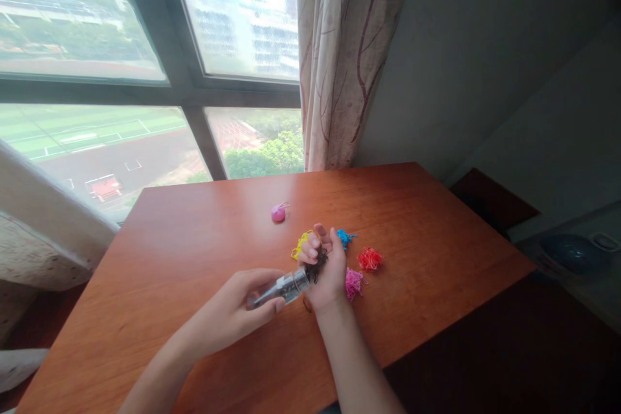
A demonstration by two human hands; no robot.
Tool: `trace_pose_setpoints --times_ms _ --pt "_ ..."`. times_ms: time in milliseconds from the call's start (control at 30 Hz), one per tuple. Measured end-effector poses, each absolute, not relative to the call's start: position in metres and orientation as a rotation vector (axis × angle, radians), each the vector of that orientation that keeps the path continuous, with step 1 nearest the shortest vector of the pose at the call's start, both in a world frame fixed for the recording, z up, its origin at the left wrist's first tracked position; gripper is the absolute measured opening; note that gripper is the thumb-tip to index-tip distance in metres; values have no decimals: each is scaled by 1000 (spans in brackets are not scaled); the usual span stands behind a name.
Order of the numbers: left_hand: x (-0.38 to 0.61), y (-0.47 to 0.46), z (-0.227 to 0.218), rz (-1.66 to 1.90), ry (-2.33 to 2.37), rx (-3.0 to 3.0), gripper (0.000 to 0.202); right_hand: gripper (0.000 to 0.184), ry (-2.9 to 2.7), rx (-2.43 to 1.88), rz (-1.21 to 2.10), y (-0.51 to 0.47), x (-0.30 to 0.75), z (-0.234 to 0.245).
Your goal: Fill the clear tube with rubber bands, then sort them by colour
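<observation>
**Brown table (160, 259) by a window (187, 87): dark bands (317, 266) partly out**

The bottle (286, 288) is gripped between thumb and fingers of the left hand (237, 304), its mouth at the right hand (334, 275), where dark bands are cupped by curled fingers; how tightly cannot be told. Some dark content seems left inside. Beyond, a pink pile (355, 283), red pile (370, 259), yellow pile (297, 250) and blue pile (345, 239) are already laid out; farther, a pink piece (278, 213) is set apart.
</observation>
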State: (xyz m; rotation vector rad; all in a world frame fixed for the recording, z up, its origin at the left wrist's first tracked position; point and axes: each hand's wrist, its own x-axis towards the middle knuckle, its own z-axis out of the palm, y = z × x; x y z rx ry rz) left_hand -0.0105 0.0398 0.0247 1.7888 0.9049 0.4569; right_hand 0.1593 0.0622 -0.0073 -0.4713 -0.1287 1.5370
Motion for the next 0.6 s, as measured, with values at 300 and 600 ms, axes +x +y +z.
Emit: trace_pose_setpoints --times_ms 300,600 --pt "-7 39 18 507 972 1793 34 14 -140 -486 1506 58 153 -2" --pt "-5 39 17 585 1043 1874 38 28 -236 -477 1430 55 150 -4"
